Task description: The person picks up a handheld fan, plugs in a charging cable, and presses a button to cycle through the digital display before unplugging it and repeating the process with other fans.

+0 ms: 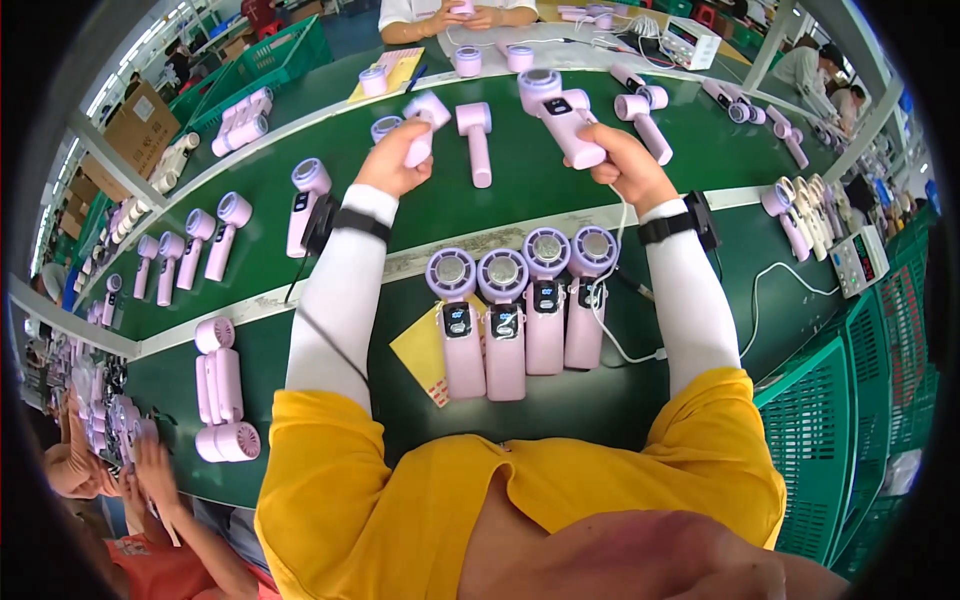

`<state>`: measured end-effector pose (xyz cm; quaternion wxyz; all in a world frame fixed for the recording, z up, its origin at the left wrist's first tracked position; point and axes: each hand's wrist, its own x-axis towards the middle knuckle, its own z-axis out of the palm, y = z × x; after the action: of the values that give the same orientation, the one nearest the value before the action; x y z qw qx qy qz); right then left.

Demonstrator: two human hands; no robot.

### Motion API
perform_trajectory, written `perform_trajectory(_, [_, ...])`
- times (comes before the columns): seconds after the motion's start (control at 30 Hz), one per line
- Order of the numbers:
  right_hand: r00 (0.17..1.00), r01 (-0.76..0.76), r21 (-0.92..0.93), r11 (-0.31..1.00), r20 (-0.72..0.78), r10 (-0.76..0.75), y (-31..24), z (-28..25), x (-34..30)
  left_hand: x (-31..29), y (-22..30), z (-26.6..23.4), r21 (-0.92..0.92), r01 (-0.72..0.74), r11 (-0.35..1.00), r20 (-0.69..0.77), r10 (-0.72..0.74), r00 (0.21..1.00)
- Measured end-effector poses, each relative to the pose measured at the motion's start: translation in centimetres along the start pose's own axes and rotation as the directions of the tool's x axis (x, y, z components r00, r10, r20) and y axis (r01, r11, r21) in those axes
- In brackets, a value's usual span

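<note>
While your left hand (398, 160) grips one fan (424, 130), your right hand (630, 162) grips another fan (572, 130) | likely step: placement | next: probably gentle release

One fisheye view, taken from head height, aimed down and forward, yellow shirt (335, 480) caught close at the lower edge, forearms (335, 290) seen from above, green table (540, 185) spread farther off.

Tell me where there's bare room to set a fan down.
Bare green bench shows narrowly between the stacked fans and left sleeve, and right of the right hand beyond the pale strip. Crowded: between left sleeve and right sleeve, with four pink fans, yellow sheet and white cable.
</note>
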<state>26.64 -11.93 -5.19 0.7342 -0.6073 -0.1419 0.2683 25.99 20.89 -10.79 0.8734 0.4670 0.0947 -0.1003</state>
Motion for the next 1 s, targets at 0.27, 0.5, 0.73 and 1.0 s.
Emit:
perform_trajectory(0.27, [0.89,0.258,0.137,0.956,0.353,-0.29,-2.4,9.4,-8.2,-22.8,1.3,7.4,-0.017,-0.485,0.874,0.285,0.469,0.836])
perform_trajectory(0.5, [0.8,0.491,0.159,0.856,0.307,-0.516,-1.6,19.8,-13.9,-31.0,-1.4,11.6,0.063,-0.695,0.716,0.317,0.646,0.695])
perform_trajectory(0.73, [0.708,0.686,-0.028,0.727,0.259,-0.657,-1.3,24.0,-17.1,-34.4,-2.2,12.0,0.203,-0.829,0.521,0.389,0.734,0.557])
perform_trajectory(1.0, [0.904,0.393,0.087,0.915,0.146,-0.402,-2.5,24.4,-17.7,-34.1,-1.4,9.9,0.108,-0.637,0.763,0.461,0.529,0.712])
